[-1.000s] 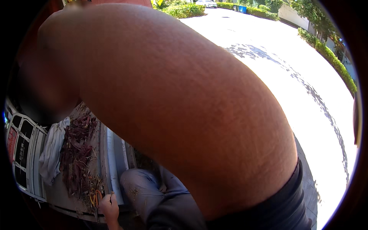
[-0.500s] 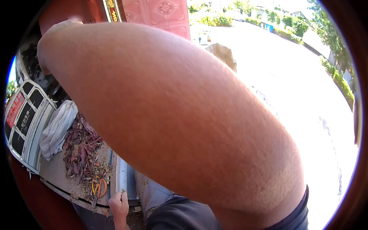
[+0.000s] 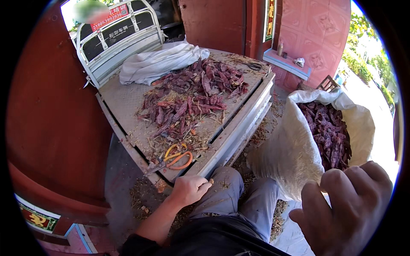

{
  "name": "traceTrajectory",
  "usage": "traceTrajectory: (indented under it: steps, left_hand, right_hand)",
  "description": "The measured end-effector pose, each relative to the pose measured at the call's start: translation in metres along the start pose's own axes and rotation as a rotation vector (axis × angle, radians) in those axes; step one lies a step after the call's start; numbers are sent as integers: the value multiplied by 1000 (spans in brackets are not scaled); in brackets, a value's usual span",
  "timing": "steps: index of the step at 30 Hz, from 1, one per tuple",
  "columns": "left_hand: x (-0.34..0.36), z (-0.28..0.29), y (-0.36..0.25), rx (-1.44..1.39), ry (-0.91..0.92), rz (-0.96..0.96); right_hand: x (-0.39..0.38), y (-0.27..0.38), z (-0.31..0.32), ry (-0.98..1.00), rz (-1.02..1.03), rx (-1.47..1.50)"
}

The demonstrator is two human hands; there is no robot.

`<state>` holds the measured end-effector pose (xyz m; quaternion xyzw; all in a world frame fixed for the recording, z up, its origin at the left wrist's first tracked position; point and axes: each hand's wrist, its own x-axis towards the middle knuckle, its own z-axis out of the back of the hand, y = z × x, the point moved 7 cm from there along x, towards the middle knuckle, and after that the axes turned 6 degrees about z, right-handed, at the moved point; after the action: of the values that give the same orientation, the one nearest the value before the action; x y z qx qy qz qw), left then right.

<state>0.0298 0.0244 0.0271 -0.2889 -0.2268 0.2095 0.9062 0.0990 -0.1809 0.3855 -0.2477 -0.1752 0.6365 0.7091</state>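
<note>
Sunlit yard beside red walls

Bright daylight falls across a red wall [image 3: 60,128] on the left, a pink tiled wall [image 3: 316,30] with a blue ledge [image 3: 287,64] behind, green shrubs [image 3: 363,59] far right, and debris-strewn concrete ground [image 3: 128,179].

Matt grey textured-metal truck bed [image 3: 124,102], woven white plastic sack [image 3: 290,149], wrinkled dried pods [image 3: 192,94], orange plastic-handled scissors [image 3: 175,158]

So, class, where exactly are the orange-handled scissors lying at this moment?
In the head view the scissors lie at the near edge of the metal truck bed, just below the pile of dried red peppers and just beyond the left hand.
</note>
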Motion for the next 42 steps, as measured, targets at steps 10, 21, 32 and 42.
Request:
traceTrajectory:
  steps: [10, 21, 32, 42]
  left_hand:
    - [50, 51, 19, 103, -274, 183]
    - [133, 86, 120, 493, -224, 541]
    - [85, 84, 83, 435, -355, 510]
    - [45, 37, 13, 179, -431, 305]
  right_hand:
    - [88, 59, -52, -271, 458, 214]
    - [261, 76, -260, 53, 272, 881]
    - [326, 129, -331, 115, 202, 1945]
    - [304, 150, -317, 62, 330, 2590]
